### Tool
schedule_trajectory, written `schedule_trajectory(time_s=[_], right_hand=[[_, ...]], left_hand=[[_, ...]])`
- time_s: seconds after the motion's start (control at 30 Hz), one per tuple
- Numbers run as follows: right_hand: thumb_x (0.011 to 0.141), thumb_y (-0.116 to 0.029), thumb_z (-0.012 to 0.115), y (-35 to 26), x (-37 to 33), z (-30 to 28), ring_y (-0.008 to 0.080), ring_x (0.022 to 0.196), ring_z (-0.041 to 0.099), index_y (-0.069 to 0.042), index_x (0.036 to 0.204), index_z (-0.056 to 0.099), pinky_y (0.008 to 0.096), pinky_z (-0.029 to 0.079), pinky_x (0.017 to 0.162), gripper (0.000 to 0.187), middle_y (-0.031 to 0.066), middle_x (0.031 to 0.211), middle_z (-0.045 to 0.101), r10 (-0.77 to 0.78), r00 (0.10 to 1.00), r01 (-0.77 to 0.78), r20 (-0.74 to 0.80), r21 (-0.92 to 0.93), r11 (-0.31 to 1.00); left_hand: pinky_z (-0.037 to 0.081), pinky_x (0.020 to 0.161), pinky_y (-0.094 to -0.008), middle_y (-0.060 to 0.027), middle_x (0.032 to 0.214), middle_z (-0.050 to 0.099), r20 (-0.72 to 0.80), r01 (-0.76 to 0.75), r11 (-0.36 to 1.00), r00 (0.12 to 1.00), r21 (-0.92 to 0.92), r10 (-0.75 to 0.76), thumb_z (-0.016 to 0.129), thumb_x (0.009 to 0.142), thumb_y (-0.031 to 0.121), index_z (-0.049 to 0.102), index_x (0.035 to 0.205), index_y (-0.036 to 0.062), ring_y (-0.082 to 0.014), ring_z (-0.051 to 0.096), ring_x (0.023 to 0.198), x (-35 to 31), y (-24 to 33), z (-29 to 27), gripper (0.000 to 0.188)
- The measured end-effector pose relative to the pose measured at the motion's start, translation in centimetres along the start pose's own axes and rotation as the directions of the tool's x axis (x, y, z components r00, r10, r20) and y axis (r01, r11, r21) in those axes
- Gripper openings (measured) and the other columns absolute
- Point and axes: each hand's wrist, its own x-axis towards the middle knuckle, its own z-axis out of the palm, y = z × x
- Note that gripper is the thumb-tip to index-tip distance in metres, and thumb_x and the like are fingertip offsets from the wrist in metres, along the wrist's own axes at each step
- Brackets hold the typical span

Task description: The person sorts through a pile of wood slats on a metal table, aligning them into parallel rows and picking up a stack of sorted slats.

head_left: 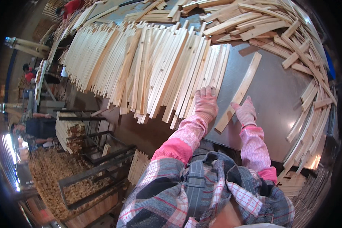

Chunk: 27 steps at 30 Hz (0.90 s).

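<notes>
At the lower middle of the frame, a plaid garment (155, 201) leads to pink sleeves (174, 149) and two gloved hands. The left hand (206, 104), at the centre, rests over the near ends of the rightmost slats in a long row of slats (167, 72); its fingers lie side by side, and whether they grip is unclear. The right hand (246, 113), just right of centre, has thumb and fingers apart, the thumb at the edge of a loose slat (241, 90). That slat slants alone across the grey bench (273, 98), right of the row. At lower left stand a dark metal frame (98, 169) and a broad stack of wood (57, 174) with its ends showing. A jumbled pile of slats (250, 24) covers the upper right and curves down the right side. Farther off, at the left edge, stands another person (34, 127) in dark clothing.
</notes>
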Motion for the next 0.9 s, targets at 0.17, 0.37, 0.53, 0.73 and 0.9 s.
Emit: schedule_trajectory(time_s=[0.17, 0.37, 0.53, 0.73, 0.9], right_hand=[[0.072, -0.028, 0.077, 1.5, 2.7, 4.4, 0.0393, 0.106, 0.066, 0.005, 0.111, 0.058, 0.0437, 0.052, 0.092, 0.055, 0.0278, 0.107, 0.067, -0.057, 0.971, 0.065, -0.232, 0.025, 0.998], [0.071, 0.002, 0.063, 3.8, -3.1, -1.8, 0.0164, 0.089, 0.064, 0.003, 0.128, 0.057, 0.0290, 0.053, 0.079, 0.057, 0.0081, 0.102, 0.066, -0.309, 0.924, 0.075, 0.227, 0.684, 0.725], [0.068, 0.005, 0.070, 0.1, -5.7, -7.6, 0.0157, 0.100, 0.060, 0.002, 0.136, 0.052, 0.0290, 0.051, 0.087, 0.070, 0.0078, 0.117, 0.062, -0.526, 0.626, 0.160, 0.576, 0.564, 0.810], [0.078, -0.004, 0.077, -4.5, -0.7, -12.0, 0.0235, 0.108, 0.061, -0.004, 0.138, 0.053, 0.0328, 0.052, 0.092, 0.065, 0.0075, 0.129, 0.058, -0.708, 0.483, 0.810, -0.514, -0.043, 0.584], [0.075, -0.020, 0.084, -12.8, -7.3, -3.3, 0.0283, 0.119, 0.059, -0.001, 0.152, 0.027, 0.0370, 0.049, 0.101, 0.098, 0.0195, 0.132, 0.056, -0.598, 0.703, 0.507, 0.384, 0.320, 0.801]], left_hand=[[0.035, 0.110, -0.0479, -0.0150, 0.136, 0.051, 0.011, -0.075, 0.980, 0.997, -0.186, 0.079, 0.070, 0.077, 0.027, 0.051, 0.136, 0.0063, -0.0321, 0.046, 0.130, 0.4, -0.8, -2.4, 0.065], [0.039, 0.108, -0.0490, -0.0138, 0.136, 0.052, -0.519, -0.388, 0.920, 0.777, 0.051, 0.356, 0.062, 0.084, 0.016, 0.054, 0.136, 0.0117, -0.0312, 0.049, 0.128, -0.1, -2.8, -8.2, 0.053], [0.043, 0.104, -0.0468, -0.0092, 0.108, 0.068, -0.199, -0.494, 0.843, 0.822, 0.213, 0.533, 0.060, 0.086, 0.016, 0.065, 0.111, 0.0104, -0.0289, 0.062, 0.113, -1.2, -4.7, -12.9, 0.026], [0.054, 0.076, -0.0392, -0.0143, 0.089, 0.071, 0.209, 0.135, 0.926, 0.976, -0.352, -0.063, 0.065, 0.092, 0.025, 0.066, 0.100, 0.0020, -0.0257, 0.070, 0.085, -2.5, -7.8, -14.4, 0.024], [0.052, 0.074, -0.0345, -0.0135, 0.095, 0.071, 0.161, 0.313, 0.346, 0.901, -0.885, -0.404, 0.066, 0.094, 0.032, 0.066, 0.108, 0.0010, -0.0186, 0.066, 0.083, 1.0, -7.9, -8.8, 0.034]])
